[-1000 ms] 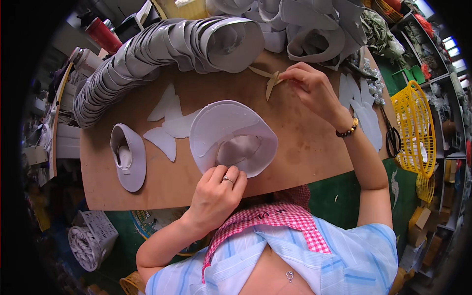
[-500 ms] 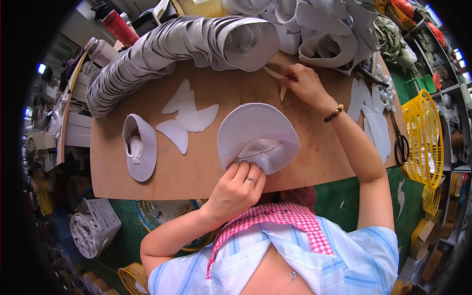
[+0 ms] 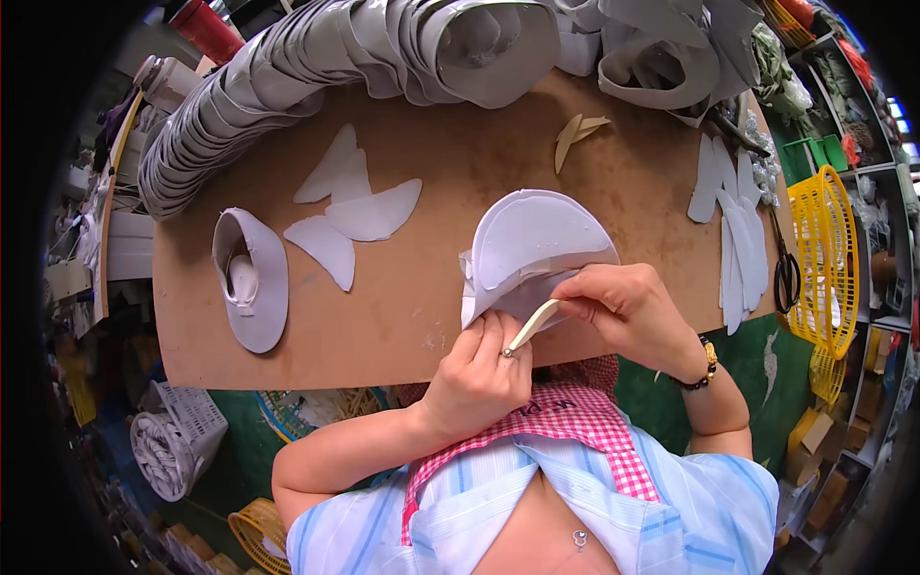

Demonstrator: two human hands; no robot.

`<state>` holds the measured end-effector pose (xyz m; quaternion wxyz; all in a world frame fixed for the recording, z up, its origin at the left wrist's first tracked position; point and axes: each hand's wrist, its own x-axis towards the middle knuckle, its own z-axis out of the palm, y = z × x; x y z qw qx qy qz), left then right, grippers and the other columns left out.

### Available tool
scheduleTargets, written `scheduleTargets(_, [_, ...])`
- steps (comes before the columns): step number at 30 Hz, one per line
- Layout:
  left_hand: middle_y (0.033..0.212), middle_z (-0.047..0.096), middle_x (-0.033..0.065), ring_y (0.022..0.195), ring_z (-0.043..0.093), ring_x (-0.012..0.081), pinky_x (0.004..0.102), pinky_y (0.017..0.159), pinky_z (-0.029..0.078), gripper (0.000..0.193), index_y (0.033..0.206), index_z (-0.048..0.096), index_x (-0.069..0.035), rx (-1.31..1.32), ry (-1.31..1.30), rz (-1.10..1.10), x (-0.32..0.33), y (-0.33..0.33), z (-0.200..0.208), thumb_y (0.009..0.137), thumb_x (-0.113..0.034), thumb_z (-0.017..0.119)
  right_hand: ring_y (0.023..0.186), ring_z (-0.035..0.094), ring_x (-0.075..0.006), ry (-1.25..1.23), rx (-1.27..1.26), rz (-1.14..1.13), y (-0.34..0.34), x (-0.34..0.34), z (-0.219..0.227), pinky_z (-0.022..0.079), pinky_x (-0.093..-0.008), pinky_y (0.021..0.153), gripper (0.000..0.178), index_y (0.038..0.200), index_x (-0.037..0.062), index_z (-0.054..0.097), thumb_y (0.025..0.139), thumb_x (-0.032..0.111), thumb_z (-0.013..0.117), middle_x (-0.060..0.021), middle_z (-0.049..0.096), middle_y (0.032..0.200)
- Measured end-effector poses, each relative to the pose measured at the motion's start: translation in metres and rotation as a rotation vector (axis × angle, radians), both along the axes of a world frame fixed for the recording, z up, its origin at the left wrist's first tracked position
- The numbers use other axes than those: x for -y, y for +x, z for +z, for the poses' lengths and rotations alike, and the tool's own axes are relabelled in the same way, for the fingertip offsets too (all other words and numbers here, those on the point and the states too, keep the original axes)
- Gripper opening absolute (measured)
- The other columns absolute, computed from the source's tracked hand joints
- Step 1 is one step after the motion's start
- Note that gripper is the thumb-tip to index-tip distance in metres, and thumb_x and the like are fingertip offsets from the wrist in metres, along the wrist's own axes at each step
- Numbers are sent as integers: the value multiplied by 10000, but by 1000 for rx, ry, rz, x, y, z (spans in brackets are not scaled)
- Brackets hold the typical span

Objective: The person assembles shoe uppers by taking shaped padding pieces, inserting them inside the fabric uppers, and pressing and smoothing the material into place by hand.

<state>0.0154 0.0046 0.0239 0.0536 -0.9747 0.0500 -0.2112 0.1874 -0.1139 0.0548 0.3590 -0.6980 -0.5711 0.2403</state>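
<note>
My left hand is closed on the near-left edge of a pale grey-white, rounded shell-like piece, which stands tilted up over the table's near edge. In a pinch between thumb and fingers, my right hand holds a short, curved cream strip. The strip's lower end is at my left fingers, in front of the piece's opening; whether it touches the piece I cannot tell. More cream strips lie farther back on the table. A similar shell-like piece with an oval opening rests at the left.
Flat white cut-outs lie left of centre on the brown table. A long row of nested grey pieces curves along the back. Narrow white strips and black-handled scissors are at the right, beside a yellow basket.
My right hand has come from the back of the table to the shell-like piece, bringing a cream strip. My left hand has turned and tilted the piece, shifting it slightly right.
</note>
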Motion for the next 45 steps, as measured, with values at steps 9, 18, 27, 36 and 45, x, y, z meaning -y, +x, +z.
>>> scheduleTargets(9, [820,632,194,811,640,266,307,735,511,202,819,656,57,-67,-32,73,7,1,1,698,-92,595,659,592,-287,-92,441,-199,-28,-15,-26,481,-369,573,95,809,21,596,720,-10,586,-109,566,722])
scheduleTargets(18, [860,607,150,763,586,209,272,716,486,361,983,686,86,-123,56,147,8,5,-5,697,-95,561,699,612,-238,-195,571,-179,-34,-21,-24,507,-325,562,177,765,12,554,612,32,640,-112,552,752])
scheduleTargets(27, [927,618,117,734,544,184,258,689,459,379,958,697,93,-128,51,199,14,8,-10,664,-103,560,639,577,-278,-178,473,-273,-36,-23,-25,464,-372,536,69,736,31,541,709,12,602,-111,519,707])
scheduleTargets(36, [851,550,78,679,485,166,258,623,410,306,933,698,50,-154,62,235,15,12,-10,696,-102,579,641,578,-282,-171,465,-281,-38,-22,-27,465,-376,542,70,739,25,546,730,11,615,-116,521,704])
scheduleTargets(45, [835,540,71,678,465,170,266,613,386,292,918,696,36,-173,78,222,15,15,-6,711,-122,563,645,581,-294,-165,430,-313,-38,-22,-26,469,-384,552,63,743,20,557,726,8,616,-129,536,713])
